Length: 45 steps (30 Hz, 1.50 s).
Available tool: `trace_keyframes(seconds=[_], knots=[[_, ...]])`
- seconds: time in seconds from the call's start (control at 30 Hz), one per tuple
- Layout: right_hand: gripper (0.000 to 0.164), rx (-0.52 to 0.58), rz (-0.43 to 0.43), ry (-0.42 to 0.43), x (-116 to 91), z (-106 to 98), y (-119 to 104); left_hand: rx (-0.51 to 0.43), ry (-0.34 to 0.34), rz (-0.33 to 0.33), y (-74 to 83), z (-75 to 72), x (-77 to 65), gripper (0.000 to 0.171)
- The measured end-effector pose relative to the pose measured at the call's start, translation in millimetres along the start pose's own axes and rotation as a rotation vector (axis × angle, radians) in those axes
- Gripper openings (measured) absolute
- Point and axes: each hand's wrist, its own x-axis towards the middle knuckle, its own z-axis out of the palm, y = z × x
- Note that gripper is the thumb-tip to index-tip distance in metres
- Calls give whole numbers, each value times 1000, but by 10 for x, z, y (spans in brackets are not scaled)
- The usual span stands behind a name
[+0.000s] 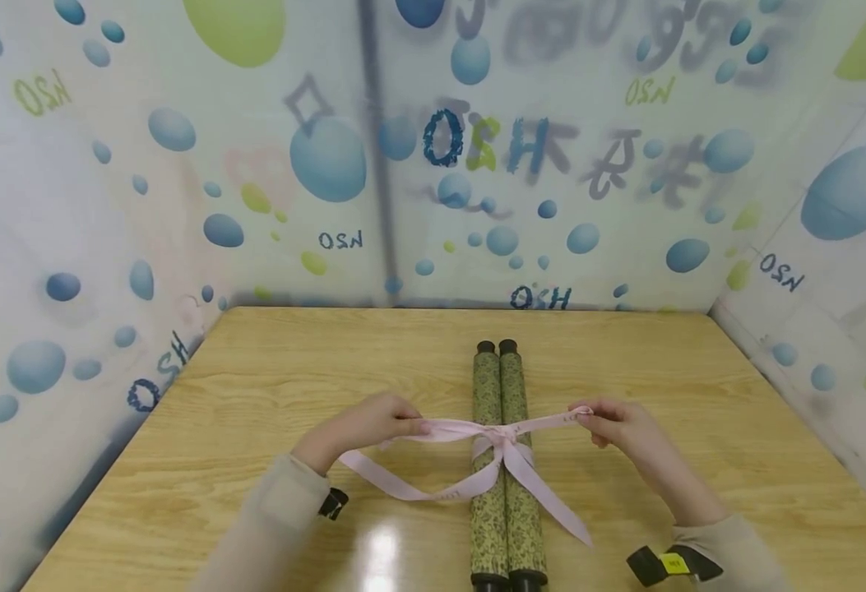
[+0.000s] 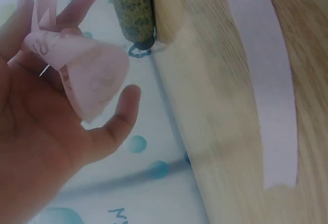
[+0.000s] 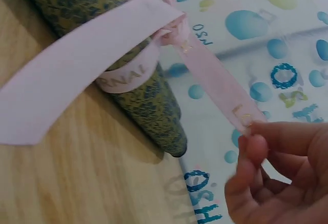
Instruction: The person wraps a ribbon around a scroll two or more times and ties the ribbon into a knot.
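Two rolled scrolls (image 1: 488,526) with green-gold patterned cloth and black end knobs lie side by side on the table, pointing away from me. A pale pink ribbon (image 1: 549,490) with printed lettering wraps round their middle and is knotted on top in a bow shape. On the left, my left hand (image 1: 362,423) holds one loop (image 2: 97,73) of the ribbon between its fingers. To the right, my right hand (image 1: 625,427) pinches the other loop (image 3: 220,83) by its outer end, pulled out taut. Two loose tails hang from the knot, one curving left, one slanting to the lower right.
The wooden table (image 1: 255,362) reaches back to a pale curtain (image 1: 418,222) with blue and green bubble prints, which also runs along both sides. Black straps (image 1: 673,564) sit at the wrists.
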Motion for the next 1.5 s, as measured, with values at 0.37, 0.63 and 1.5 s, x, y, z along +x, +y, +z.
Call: trace_keyframes(seconds=[0.37, 0.63, 1.5], knots=[[34, -48, 122, 113, -109, 19, 155, -65, 7, -86, -120, -54, -118, 32], [32, -103, 154, 149, -156, -50, 325, -47, 23, -148, -212, -44, -218, 34], [36, -73, 184, 160, -116, -130, 444, -48, 91, -190, -258, -113, -275, 39]])
